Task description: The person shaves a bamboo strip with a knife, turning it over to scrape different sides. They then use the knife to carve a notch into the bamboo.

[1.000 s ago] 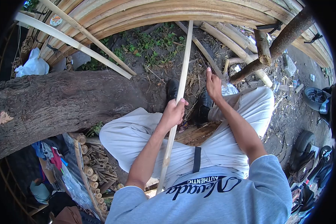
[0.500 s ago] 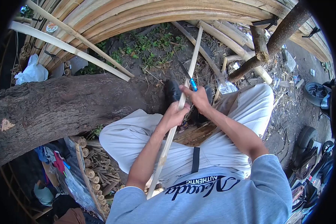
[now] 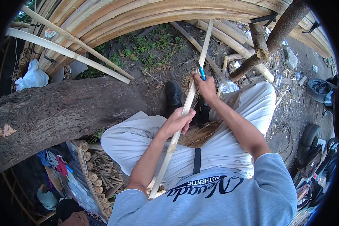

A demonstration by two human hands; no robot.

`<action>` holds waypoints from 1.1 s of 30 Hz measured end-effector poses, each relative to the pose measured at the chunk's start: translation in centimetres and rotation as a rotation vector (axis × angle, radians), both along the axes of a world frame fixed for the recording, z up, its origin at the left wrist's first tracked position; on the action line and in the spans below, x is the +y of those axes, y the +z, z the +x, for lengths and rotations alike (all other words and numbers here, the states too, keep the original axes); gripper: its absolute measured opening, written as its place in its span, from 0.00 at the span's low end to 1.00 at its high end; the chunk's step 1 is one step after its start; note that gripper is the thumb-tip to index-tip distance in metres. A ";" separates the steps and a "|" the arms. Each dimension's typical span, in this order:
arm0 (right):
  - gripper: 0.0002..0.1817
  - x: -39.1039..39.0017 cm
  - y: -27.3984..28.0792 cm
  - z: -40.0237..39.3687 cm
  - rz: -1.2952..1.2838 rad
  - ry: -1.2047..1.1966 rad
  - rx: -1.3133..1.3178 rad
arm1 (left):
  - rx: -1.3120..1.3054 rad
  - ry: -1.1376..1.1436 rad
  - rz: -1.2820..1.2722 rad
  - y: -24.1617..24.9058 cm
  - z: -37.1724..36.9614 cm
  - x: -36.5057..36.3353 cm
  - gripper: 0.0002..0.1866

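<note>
A long pale bamboo strip [image 3: 173,145] runs from my lap out past my boots, tilted toward the upper right. My left hand [image 3: 178,121] is wrapped round its middle, above the lap. Farther along the strip, my right hand [image 3: 205,86] grips a knife [image 3: 202,74] by its bright blue handle. The knife lies against the strip; its dark blade shows only as a thin sliver. The thumb of that hand presses near the strip's edge.
A thick tree trunk [image 3: 64,113] lies at the left. Bundled bamboo slats [image 3: 169,26] arch across the far side. A dark branch post [image 3: 278,41] leans at upper right. Cut bamboo pieces [image 3: 101,169] are stacked at lower left. A wheel [image 3: 317,91] stands at the right.
My right hand and the knife have moved away from me along the strip, slightly right. My left hand has slid a little nearer my body. The strip's far end has swung right.
</note>
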State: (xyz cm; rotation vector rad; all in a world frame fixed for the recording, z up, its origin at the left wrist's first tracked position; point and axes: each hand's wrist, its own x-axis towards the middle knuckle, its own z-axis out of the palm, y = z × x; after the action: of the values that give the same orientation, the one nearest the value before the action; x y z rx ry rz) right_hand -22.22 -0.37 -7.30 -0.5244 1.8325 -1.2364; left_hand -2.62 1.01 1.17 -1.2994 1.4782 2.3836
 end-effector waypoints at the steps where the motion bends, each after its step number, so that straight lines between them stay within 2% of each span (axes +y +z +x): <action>1: 0.30 0.0 0.2 -0.1 0.000 0.003 0.001 | -0.017 -0.006 -0.075 0.0 0.0 -0.1 0.16; 4: 0.35 0.1 0.8 -0.4 0.041 0.072 0.002 | 0.064 0.093 -0.046 -0.6 0.3 -0.5 0.15; 7: 0.39 0.8 1.3 0.2 -0.012 0.129 0.140 | 0.069 0.127 -0.036 -1.0 0.7 -1.1 0.15; 9: 0.39 1.7 2.1 0.6 -0.081 0.288 0.244 | 0.058 0.163 -0.051 -1.2 0.9 -1.7 0.15; 10: 0.36 1.9 1.8 0.7 -0.059 0.412 0.323 | 0.068 0.183 -0.037 -1.1 1.0 -2.0 0.13; 11: 0.36 2.4 2.0 0.9 -0.062 0.417 0.321 | 0.065 0.188 -0.039 -1.0 1.1 -2.2 0.13; 13: 0.32 3.4 2.8 1.5 -0.200 0.668 0.482 | 0.079 0.242 -0.031 -0.9 1.1 -2.5 0.09; 17: 0.29 4.1 2.7 2.4 -0.306 0.840 0.655 | 0.058 0.266 -0.046 -1.9 1.5 -2.7 0.09; 19: 0.28 4.2 3.0 2.6 -0.327 0.860 0.701 | 0.042 0.261 -0.003 -2.4 1.7 -2.7 0.15; 25: 0.27 3.9 1.9 1.9 -0.438 0.927 0.913 | -0.006 0.207 -0.031 -1.5 2.0 -1.7 0.20; 27: 0.27 3.1 1.1 1.1 -0.634 0.954 1.069 | -0.015 0.212 -0.057 -1.6 2.0 -1.1 0.18; 28: 0.27 2.6 0.3 1.0 -0.748 0.916 1.026 | -0.025 0.217 -0.087 -1.7 2.0 -0.8 0.17; 33: 0.26 1.6 -2.4 -0.5 -0.830 0.887 1.106 | -0.020 0.203 -0.188 -0.7 1.5 -0.3 0.15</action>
State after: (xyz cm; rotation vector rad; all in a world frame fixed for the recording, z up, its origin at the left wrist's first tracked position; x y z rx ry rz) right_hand -22.75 1.22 -9.74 -2.5395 1.3472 -1.0297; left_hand -1.15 0.75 0.44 -1.5812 1.6749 2.3875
